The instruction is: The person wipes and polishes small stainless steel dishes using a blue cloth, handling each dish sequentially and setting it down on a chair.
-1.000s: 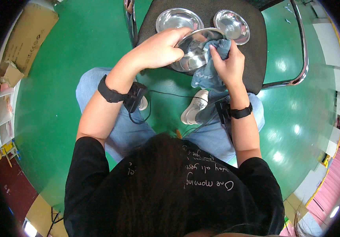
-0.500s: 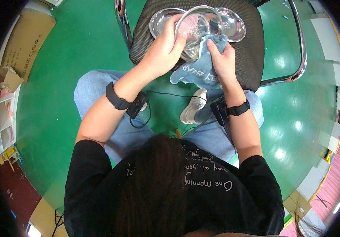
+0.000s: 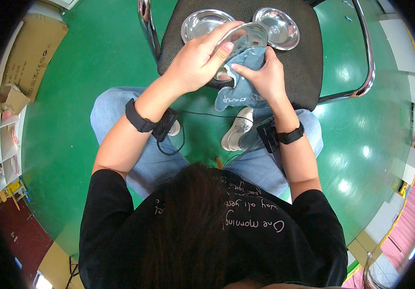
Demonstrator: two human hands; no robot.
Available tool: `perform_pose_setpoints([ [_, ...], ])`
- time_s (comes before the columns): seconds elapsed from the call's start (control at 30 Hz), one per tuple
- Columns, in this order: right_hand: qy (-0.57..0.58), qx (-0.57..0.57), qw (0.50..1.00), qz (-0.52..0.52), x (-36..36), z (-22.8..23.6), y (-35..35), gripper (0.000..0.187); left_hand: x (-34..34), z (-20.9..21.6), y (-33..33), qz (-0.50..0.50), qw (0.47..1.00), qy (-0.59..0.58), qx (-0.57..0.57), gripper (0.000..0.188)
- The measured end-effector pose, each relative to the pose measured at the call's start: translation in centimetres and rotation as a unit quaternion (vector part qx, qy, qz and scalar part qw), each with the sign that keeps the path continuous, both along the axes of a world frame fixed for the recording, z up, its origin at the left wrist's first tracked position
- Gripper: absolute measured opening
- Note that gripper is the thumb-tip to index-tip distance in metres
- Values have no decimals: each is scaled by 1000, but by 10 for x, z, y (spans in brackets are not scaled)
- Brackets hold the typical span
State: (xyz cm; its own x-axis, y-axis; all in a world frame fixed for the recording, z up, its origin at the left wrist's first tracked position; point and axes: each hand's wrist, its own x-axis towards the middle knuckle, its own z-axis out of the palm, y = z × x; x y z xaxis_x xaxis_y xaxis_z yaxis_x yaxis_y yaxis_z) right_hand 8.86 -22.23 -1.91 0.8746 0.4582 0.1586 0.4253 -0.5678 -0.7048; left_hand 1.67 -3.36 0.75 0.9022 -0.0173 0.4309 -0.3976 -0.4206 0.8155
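Observation:
My left hand [image 3: 197, 62] grips a round steel bowl [image 3: 247, 36], tilted on its edge above the black chair seat [image 3: 303, 72]. A blue denim cloth [image 3: 243, 94] is pressed against the bowl's lower side by my right hand [image 3: 263, 77]; the cloth hangs down over the seat's front edge. Two more steel dishes lie flat on the seat behind the held bowl, one on the left [image 3: 202, 23] and one on the right [image 3: 278, 26]. Both wrists wear black bands with cables.
The chair has a chrome tube frame [image 3: 367, 58] and stands on a glossy green floor [image 3: 87, 62]. Cardboard boxes [image 3: 31, 48] and a shelf [image 3: 0, 149] line the left side. My knees in jeans and white shoes [image 3: 236, 130] are below the seat.
The bowl has been tipped up from flat onto its edge and lifted slightly. The cloth and my right hand moved from the bowl's right rim to under it.

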Motion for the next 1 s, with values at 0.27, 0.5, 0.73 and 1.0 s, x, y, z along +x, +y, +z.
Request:
perform_pose_setpoints([
  [0.27,-10,-14,998,-57,1,-1,2,48,-3,10,2,-20,998,20,51,43],
  [0.5,-20,-6,997,-71,2,-5,2,35,-6,10,4,0,998,58,39,42],
  [0.73,-136,-70,987,40,3,-1,0,58,-7,3,5,-48,989,124,64,40],
  [1.0,-153,-69,985,50,-3,-3,1,46,-6,10,12,-87,976,193,56,39],
])
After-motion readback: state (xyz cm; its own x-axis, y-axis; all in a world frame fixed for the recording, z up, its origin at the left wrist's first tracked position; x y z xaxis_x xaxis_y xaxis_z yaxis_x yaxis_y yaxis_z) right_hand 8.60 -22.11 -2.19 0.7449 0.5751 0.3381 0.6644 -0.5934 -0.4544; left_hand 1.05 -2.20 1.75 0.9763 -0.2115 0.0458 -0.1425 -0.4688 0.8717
